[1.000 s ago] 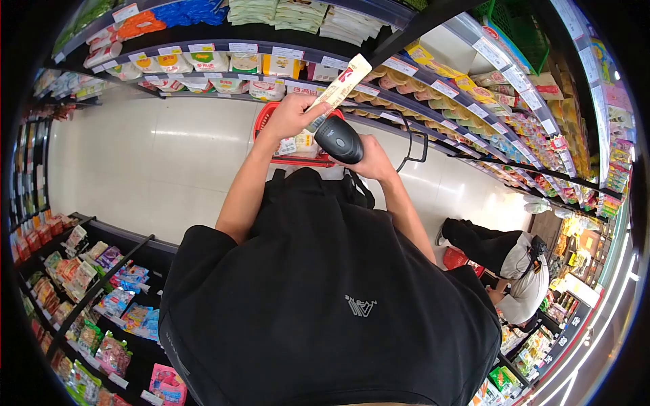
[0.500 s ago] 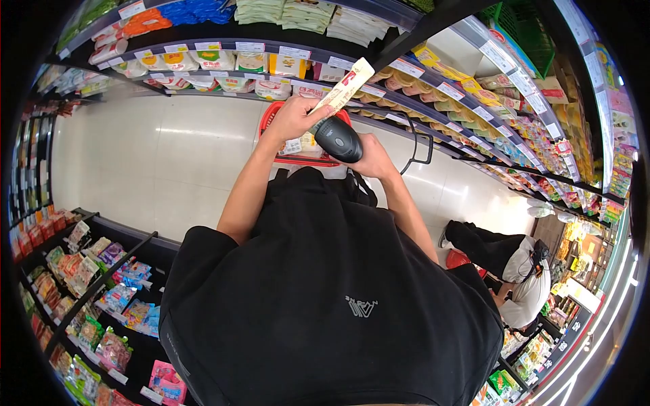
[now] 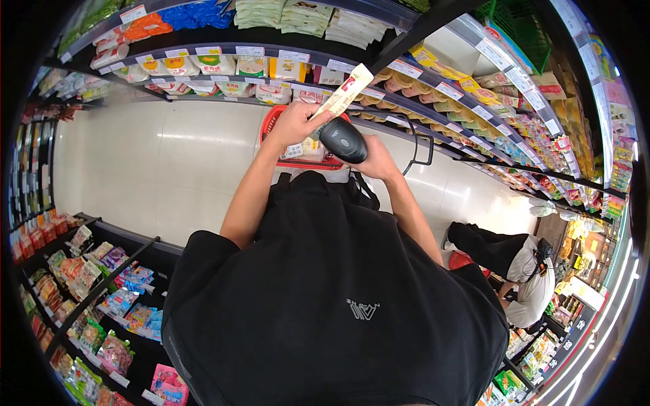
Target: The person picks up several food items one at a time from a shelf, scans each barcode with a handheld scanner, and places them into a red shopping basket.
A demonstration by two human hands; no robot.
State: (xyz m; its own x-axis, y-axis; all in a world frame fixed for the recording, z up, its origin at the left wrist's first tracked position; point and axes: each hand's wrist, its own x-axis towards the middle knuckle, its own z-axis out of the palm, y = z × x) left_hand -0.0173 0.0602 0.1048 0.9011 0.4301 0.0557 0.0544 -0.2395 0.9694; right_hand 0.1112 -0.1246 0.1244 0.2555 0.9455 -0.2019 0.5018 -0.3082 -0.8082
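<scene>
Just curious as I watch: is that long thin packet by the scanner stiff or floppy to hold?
Probably fairly stiff: the long packet sticks out straight past the left hand without drooping. Likely light: that hand alone pinches its lower end, the right hand being busy with the scanner.

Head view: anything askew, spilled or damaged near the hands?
Nothing stands out. The left hand holds a slim cream packet with a red mark, intact; the right hand holds a black handheld scanner just under it. The red plastic basket sits upright on the pale floor, no spill.
</scene>
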